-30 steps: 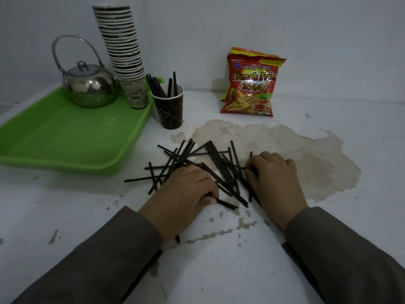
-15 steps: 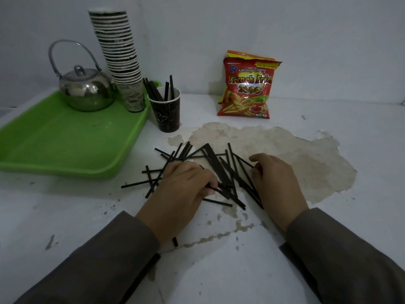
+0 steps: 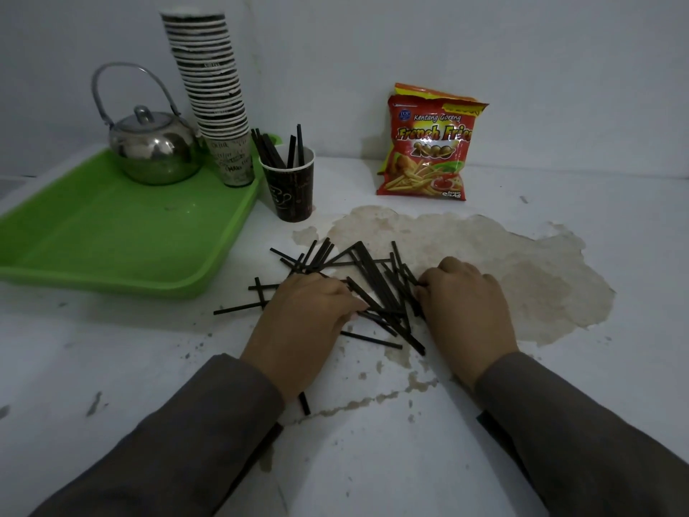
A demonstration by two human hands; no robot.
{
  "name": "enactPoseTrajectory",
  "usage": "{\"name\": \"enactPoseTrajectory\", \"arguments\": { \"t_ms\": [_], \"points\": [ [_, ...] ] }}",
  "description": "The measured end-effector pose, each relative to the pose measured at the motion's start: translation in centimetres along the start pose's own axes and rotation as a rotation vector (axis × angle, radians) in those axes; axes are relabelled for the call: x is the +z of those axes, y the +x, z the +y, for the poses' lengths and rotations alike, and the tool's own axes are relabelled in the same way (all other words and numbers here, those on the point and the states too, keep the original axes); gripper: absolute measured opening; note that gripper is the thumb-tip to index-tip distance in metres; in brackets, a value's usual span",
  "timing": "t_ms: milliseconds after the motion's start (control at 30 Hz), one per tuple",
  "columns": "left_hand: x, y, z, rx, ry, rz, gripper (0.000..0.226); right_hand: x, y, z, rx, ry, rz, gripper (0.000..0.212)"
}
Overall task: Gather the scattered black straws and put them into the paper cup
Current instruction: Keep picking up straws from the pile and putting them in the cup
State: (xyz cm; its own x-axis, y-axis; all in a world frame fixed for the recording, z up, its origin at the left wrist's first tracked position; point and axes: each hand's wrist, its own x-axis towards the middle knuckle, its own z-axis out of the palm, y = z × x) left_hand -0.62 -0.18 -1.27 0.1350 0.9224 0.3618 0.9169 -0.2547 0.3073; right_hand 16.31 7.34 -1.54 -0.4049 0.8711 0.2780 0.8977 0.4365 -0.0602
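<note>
Several black straws [image 3: 376, 281] lie in a loose heap on the white table, between my two hands. My left hand [image 3: 302, 322] rests palm down on the heap's left side, fingers curled over some straws. My right hand [image 3: 466, 307] presses against the heap's right side, fingers bent onto the straws. Whether either hand truly grips a straw is hidden under the fingers. A dark paper cup [image 3: 290, 188] stands behind the heap, with several straws upright in it. One straw piece [image 3: 304, 403] lies by my left wrist.
A green tray [image 3: 112, 233] on the left carries a steel kettle [image 3: 153, 151] and a tall stack of paper cups [image 3: 216, 95]. A red snack bag [image 3: 428, 143] leans on the back wall. A brown worn patch [image 3: 484, 255] spreads on the table to the right.
Both hands have drawn closer together, pushing the straws into a tighter heap. The view shifted slightly.
</note>
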Motion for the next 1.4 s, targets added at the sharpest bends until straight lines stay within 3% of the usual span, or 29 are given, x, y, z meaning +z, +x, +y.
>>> {"name": "enactPoseTrajectory", "arguments": {
  "t_ms": [300, 467, 767, 933, 1100, 1233, 1400],
  "points": [
    [0.1, 0.1, 0.3, 0.040, 0.137, -0.004, 0.025, -0.5, 1.1, -0.1, 0.101, 0.185, -0.067, 0.012],
    [0.6, 0.3, 0.1, 0.063, 0.209, -0.003, 0.027, -1.2, 1.5, 1.2, 0.149, 0.543, -0.028, 0.003],
    [1.0, 0.4, -0.7, 0.028, -0.022, 0.024, 0.027, -2.0, 1.3, 2.2, 0.199, 1.299, -0.043, 0.027],
    [-1.4, 0.7, -0.3, -0.017, -0.085, 0.272, 0.020, -2.5, 2.1, 2.3, 0.229, 1.496, -0.002, 0.051],
    [-4.8, 2.6, -2.0, -0.213, -0.423, 0.493, 0.019, -3.6, 4.9, 0.0, 0.127, 1.499, 0.074, 0.068],
    [-7.5, 5.1, -3.6, -0.228, -0.678, 0.651, 0.050, -5.2, 8.6, -3.6, -0.006, 1.413, 0.198, 0.061],
    [-9.9, 8.6, -5.6, -0.189, -0.717, 0.828, 0.070, -6.9, 13.1, -7.3, -0.075, 1.260, 0.416, 0.048]
  ]
}}
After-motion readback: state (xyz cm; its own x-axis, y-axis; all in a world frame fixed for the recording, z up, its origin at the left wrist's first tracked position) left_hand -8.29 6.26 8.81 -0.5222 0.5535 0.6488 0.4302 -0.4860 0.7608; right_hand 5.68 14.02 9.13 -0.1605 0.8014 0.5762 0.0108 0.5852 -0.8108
